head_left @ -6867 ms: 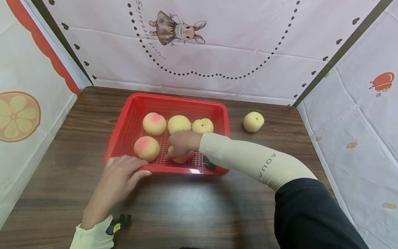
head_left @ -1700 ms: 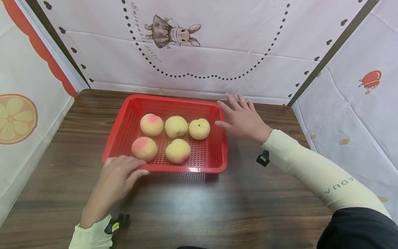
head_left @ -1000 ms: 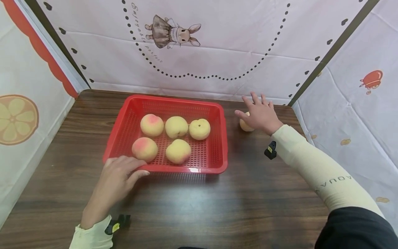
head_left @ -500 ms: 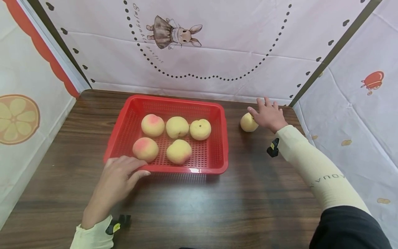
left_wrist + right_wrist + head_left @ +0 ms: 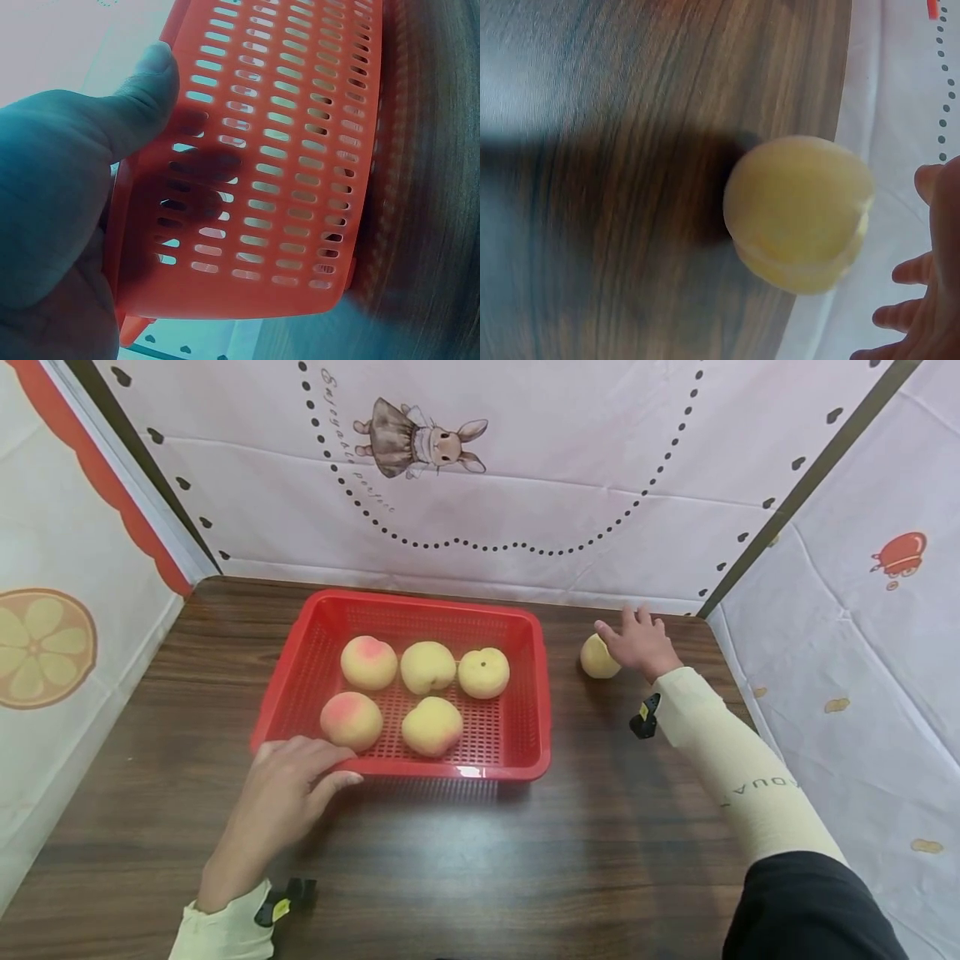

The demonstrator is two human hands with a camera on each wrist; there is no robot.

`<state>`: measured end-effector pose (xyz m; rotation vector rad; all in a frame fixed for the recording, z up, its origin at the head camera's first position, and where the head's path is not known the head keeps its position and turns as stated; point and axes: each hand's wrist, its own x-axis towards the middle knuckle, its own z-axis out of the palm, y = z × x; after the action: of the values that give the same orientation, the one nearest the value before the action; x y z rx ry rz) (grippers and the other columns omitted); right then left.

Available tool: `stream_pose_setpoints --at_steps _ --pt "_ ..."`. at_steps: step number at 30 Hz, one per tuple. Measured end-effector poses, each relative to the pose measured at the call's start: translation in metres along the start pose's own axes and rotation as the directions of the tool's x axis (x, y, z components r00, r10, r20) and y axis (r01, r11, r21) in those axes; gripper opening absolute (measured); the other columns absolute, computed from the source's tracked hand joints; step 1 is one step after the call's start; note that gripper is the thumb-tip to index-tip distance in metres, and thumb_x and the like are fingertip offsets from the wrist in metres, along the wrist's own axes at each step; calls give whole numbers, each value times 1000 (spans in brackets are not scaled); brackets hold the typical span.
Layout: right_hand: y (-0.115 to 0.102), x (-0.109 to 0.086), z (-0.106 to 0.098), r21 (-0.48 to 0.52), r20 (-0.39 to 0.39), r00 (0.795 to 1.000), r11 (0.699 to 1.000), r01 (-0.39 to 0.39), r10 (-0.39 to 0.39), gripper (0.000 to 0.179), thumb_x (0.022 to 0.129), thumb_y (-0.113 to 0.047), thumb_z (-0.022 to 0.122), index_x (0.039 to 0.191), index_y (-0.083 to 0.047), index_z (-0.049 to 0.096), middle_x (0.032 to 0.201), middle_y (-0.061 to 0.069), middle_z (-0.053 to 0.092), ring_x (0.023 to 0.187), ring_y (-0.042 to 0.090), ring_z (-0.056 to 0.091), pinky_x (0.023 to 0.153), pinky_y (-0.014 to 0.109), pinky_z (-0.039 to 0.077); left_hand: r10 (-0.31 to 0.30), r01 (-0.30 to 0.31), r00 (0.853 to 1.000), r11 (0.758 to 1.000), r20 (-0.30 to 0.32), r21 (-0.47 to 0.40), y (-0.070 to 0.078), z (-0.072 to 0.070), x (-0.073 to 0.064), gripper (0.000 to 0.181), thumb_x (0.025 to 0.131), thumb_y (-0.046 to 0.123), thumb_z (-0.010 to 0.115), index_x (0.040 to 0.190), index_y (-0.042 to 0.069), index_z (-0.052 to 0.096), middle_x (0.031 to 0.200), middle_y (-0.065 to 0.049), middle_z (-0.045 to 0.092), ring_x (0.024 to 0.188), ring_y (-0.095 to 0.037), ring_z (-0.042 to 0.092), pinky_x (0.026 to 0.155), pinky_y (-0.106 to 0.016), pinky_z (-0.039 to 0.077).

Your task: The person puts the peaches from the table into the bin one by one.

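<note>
My left hand (image 5: 288, 789) grips the front left rim of a red plastic basket (image 5: 450, 768). In the left wrist view, its thumb (image 5: 142, 94) lies along the outside of the slotted wall. Several yellow peaches with pink blush sit inside, among them a front one (image 5: 432, 727) and a back right one (image 5: 483, 673). One more peach (image 5: 597, 658) rests on the table, right of the basket. My right hand (image 5: 642, 643) hovers over that loose peach, partly covering it from the head camera. The right wrist view shows its fingers spread, apart from the peach (image 5: 799, 214).
A dark wood-grain table (image 5: 480, 877) carries everything. Behind it stands a white printed cloth wall (image 5: 525, 510), close beyond the loose peach. Similar cloth panels close off the left side (image 5: 45, 760) and the right side (image 5: 862, 660).
Earlier, my right hand was on a peach inside the basket; that peach now lies there released. The hand has moved right, over the loose peach, and drawn slightly nearer. My left hand stays put.
</note>
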<state>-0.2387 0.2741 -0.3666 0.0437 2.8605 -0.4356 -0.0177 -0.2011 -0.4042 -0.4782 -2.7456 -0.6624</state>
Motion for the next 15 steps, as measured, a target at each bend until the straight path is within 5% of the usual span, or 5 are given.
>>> stream_pose_setpoints --at_steps 15 --pt "-1 15 28 28 -50 999 1000 -12 13 91 106 -66 30 164 2 12 169 34 9 155 60 12 125 66 19 -10 10 1000 1000 -2 2 0 0 -1 37 74 30 93 106 19 79 96 -1 80 95 -25 69 88 -46 37"
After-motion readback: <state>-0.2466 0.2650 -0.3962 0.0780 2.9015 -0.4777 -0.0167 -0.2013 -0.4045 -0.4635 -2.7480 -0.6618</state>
